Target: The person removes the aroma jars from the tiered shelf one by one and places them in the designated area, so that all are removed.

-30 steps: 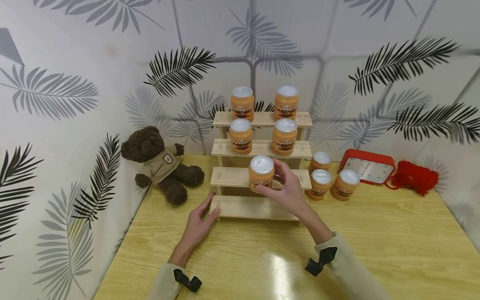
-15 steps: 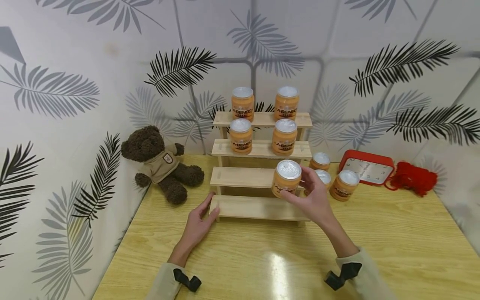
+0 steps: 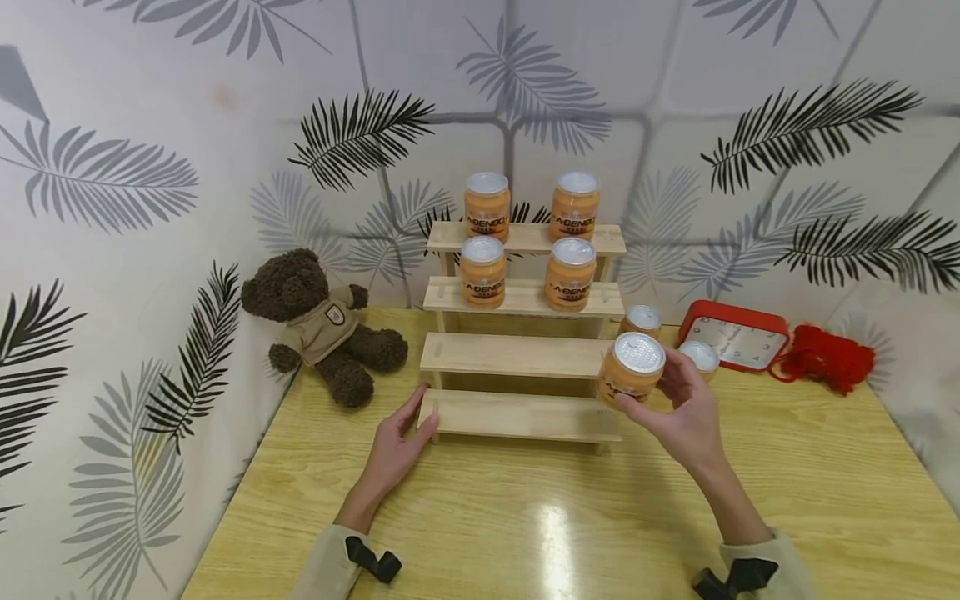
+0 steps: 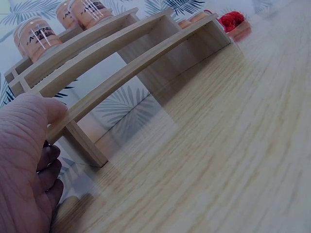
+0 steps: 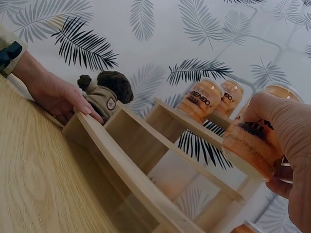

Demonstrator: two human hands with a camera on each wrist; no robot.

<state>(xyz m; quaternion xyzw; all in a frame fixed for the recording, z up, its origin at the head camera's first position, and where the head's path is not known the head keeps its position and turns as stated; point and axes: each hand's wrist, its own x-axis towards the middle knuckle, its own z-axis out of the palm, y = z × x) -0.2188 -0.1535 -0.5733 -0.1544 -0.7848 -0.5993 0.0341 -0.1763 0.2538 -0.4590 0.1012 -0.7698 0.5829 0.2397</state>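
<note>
A stepped wooden shelf stands on the table. My left hand grips the left end of its lowest step, the thumb on top and the other fingers curled at the side, as the left wrist view shows. With my right hand I hold an orange jar with a silver lid, pinched between thumb and fingers. This jar is raised and slightly tilted by the shelf's right end. In the right wrist view the same jar partly hides the jars behind. Two jars stand on the top step and two more jars on the step below.
Right of the shelf, another jar and a jar partly hidden by my hand stand on the table. Behind them are a red clock and a red bundle. A brown teddy bear sits at left against the wall.
My right hand has carried the jar from in front of the third step rightward, past the shelf's right end. The left hand has kept its place on the shelf.
</note>
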